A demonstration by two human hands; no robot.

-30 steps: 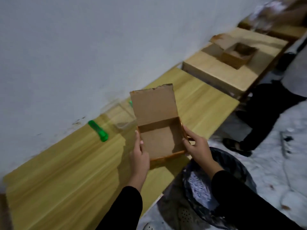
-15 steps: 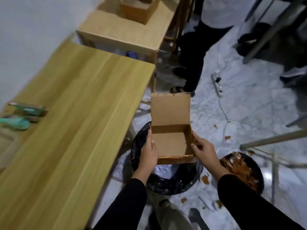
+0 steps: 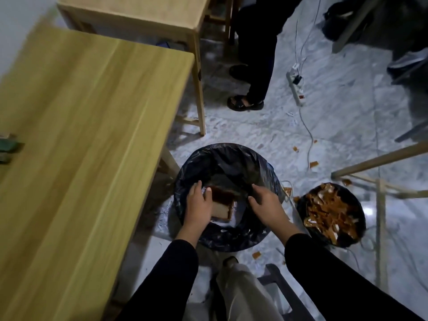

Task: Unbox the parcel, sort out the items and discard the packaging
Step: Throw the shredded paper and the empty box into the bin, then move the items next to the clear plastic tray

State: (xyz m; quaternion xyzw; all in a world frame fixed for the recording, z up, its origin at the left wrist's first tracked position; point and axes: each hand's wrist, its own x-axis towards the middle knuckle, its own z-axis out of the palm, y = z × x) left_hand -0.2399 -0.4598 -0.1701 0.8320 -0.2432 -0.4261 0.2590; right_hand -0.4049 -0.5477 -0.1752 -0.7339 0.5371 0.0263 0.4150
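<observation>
The brown cardboard box [image 3: 223, 205] lies low inside the bin lined with a black bag [image 3: 266, 230], on the floor beside the table. My left hand [image 3: 196, 206] reaches into the bin. Its thumb lies on the box's near-left part and its palm hides the box's left edge. My right hand [image 3: 266, 205] hovers over the right side of the bin, fingers spread, apart from the box and holding nothing. Green items [image 3: 8, 145] lie blurred at the left edge of the wooden table [image 3: 92, 135].
A second black bin [image 3: 361, 212] full of orange-brown scraps stands to the right. Another person's legs [image 3: 254, 66] stand beyond the bin. A power strip with cables [image 3: 296, 88] lies on the marble floor. A second table [image 3: 139, 12] is farther back, wooden rails [image 3: 379, 158] at right.
I turned from the table to the bin. The box went from above the table down into the bin. My right hand let go of it.
</observation>
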